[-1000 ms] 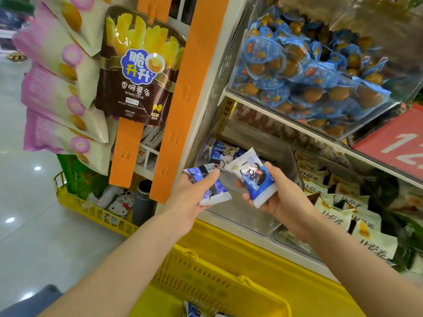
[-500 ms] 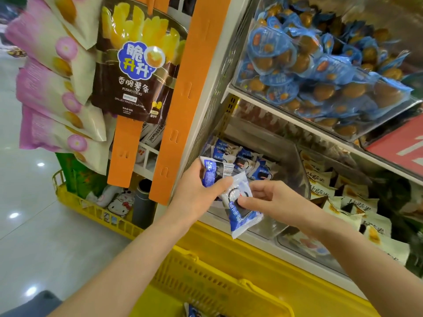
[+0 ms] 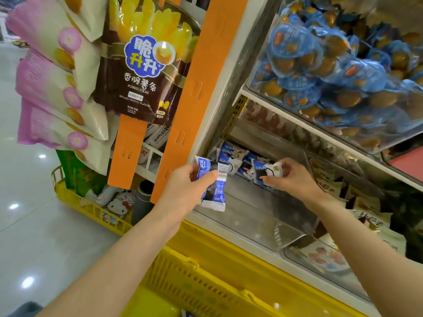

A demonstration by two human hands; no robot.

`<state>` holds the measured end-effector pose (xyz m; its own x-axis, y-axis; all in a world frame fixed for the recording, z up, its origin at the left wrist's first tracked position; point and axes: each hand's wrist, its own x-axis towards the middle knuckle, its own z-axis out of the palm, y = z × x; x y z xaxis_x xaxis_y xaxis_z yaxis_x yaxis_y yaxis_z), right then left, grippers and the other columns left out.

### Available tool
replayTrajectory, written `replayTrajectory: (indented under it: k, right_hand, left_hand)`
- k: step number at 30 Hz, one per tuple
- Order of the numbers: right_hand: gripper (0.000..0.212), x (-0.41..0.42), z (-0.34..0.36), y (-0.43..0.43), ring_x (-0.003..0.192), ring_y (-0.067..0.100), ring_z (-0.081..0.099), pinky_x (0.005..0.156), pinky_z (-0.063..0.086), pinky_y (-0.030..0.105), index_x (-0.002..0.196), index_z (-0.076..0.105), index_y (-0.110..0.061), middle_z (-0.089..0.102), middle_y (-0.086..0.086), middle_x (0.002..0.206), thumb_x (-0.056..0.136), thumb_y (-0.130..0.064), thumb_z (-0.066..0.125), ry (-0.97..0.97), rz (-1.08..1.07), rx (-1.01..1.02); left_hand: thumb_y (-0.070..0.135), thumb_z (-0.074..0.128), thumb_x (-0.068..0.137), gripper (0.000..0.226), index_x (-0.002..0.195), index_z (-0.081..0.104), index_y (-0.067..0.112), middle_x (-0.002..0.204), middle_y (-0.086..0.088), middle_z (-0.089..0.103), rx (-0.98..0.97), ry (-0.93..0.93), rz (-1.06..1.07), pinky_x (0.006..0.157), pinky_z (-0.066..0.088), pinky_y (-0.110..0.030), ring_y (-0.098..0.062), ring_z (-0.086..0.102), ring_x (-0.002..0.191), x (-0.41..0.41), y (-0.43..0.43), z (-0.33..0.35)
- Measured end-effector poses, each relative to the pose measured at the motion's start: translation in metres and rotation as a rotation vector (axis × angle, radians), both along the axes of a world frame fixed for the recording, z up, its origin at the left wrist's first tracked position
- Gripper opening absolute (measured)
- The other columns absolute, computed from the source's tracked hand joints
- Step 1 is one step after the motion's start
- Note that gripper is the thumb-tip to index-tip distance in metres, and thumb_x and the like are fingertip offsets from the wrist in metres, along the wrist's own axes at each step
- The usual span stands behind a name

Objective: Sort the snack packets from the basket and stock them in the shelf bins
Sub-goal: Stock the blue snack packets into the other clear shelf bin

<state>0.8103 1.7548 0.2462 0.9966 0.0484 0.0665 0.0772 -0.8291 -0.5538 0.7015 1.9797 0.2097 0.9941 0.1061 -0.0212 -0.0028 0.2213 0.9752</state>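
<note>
- Left hand (image 3: 187, 188) grips a blue-and-white packet (image 3: 216, 193), barcode facing the camera, at the left front of the clear shelf bin (image 3: 251, 213).
- Right hand (image 3: 291, 178) pinches a second packet (image 3: 265, 170) inside the bin, beside the piled packets (image 3: 230, 154) at its rear.
- Yellow basket (image 3: 194, 277) sits below the shelf.

On the brown bag (image 3: 142, 72), hanging at the shelf's left end: blue logo "脆升升"; beneath it "香脆薯条", "POTATO STICKS", "GRILLED WAGYU FLAVOR"; smaller print below is illegible. On the blue-and-white packet (image 3: 214, 186) gripped by the left hand (image 3: 183, 191): a barcode near its top edge, digits unreadable; white characters too small to read. On the second packet (image 3: 266, 173) pinched by the right hand (image 3: 295, 179): print blurred. On the cream packets (image 3: 373, 223) at the lower shelf's right edge: dark characters, not legible.
</note>
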Motion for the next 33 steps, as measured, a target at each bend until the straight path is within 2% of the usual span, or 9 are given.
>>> replayTrajectory:
  k: [5,11,14,17,20,26,28,30,33]
  right_hand:
    - [0.05,0.041,-0.027,0.003,0.087,0.018,0.049,0.071,0.038,0.028,0.113,0.051,-0.007,0.054,0.007,0.101,0.074,-0.022,0.078,0.086,-0.093,-0.197]
    - [0.052,0.073,-0.057,0.009,0.1,0.025,0.053,0.082,0.042,0.03,0.121,0.044,-0.008,0.055,0.016,0.12,0.079,-0.017,0.073,0.035,-0.092,-0.131]
    - [0.042,0.083,-0.062,0.009,0.111,0.03,0.054,0.088,0.041,0.031,0.121,0.05,-0.006,0.056,0.016,0.124,0.084,-0.016,0.068,0.016,-0.044,-0.276]
    - [0.035,0.093,-0.067,0.007,0.111,0.03,0.056,0.097,0.045,0.037,0.12,0.055,-0.005,0.06,0.017,0.121,0.087,-0.013,0.063,0.026,0.008,-0.424]
    - [0.034,0.098,-0.068,0.011,0.111,0.03,0.056,0.097,0.045,0.04,0.123,0.055,-0.008,0.061,0.016,0.121,0.09,-0.015,0.059,-0.006,0.007,-0.463]
    - [0.042,0.096,-0.064,0.021,0.115,0.031,0.052,0.098,0.045,0.041,0.128,0.052,-0.01,0.055,0.017,0.128,0.088,-0.018,0.062,-0.101,0.027,-0.664]
    - [0.053,0.086,-0.058,0.026,0.119,0.033,0.048,0.099,0.044,0.043,0.134,0.043,-0.009,0.046,0.018,0.134,0.087,-0.017,0.065,-0.151,0.015,-0.584]
    - [0.059,0.065,-0.048,0.037,0.118,0.032,0.049,0.096,0.046,0.04,0.136,0.035,-0.007,0.039,0.017,0.137,0.087,-0.017,0.065,-0.272,-0.018,-0.34]
    - [0.035,0.019,-0.032,0.06,0.083,0.007,0.059,0.072,0.048,0.019,0.124,0.045,-0.014,0.055,0.006,0.116,0.092,-0.023,0.055,-0.365,0.03,0.101]
  left_hand:
    - [0.026,0.062,0.087,0.006,0.091,0.06,0.03,0.093,0.01,0.069,-0.019,-0.04,0.019,0.055,0.047,-0.006,0.001,0.066,0.08,0.004,0.006,-0.001]
    - [0.026,0.063,0.085,0.01,0.084,0.058,0.033,0.089,0.016,0.067,-0.027,-0.068,0.038,0.058,0.048,-0.005,0.005,0.065,0.081,0.013,0.012,-0.002]
    - [0.026,0.064,0.085,0.009,0.087,0.057,0.032,0.092,0.015,0.067,-0.024,-0.072,0.038,0.061,0.049,-0.006,0.005,0.065,0.084,0.016,0.012,-0.004]
    - [0.027,0.063,0.085,0.01,0.093,0.057,0.031,0.093,0.015,0.066,-0.01,-0.062,0.043,0.059,0.049,-0.006,0.005,0.064,0.082,0.019,0.013,-0.005]
    - [0.029,0.061,0.086,0.018,0.104,0.055,0.027,0.098,0.011,0.065,-0.001,-0.042,0.056,0.059,0.05,-0.007,0.001,0.064,0.082,0.021,0.014,-0.006]
    - [0.03,0.059,0.087,0.022,0.109,0.056,0.029,0.102,0.007,0.067,-0.023,-0.026,0.018,0.056,0.048,-0.007,-0.002,0.067,0.083,0.018,0.014,-0.004]
    - [0.032,0.058,0.088,0.018,0.106,0.057,0.03,0.101,0.007,0.068,-0.011,-0.016,0.008,0.056,0.048,-0.006,-0.002,0.066,0.083,0.016,0.016,-0.002]
    - [0.035,0.056,0.088,0.017,0.104,0.059,0.029,0.099,0.006,0.069,-0.006,0.009,-0.004,0.053,0.046,-0.004,-0.002,0.066,0.082,0.013,0.017,0.0]
    - [0.039,0.056,0.088,0.03,0.113,0.059,0.023,0.103,0.003,0.069,0.006,0.054,-0.029,0.051,0.045,-0.005,-0.005,0.065,0.087,0.009,0.015,0.003]
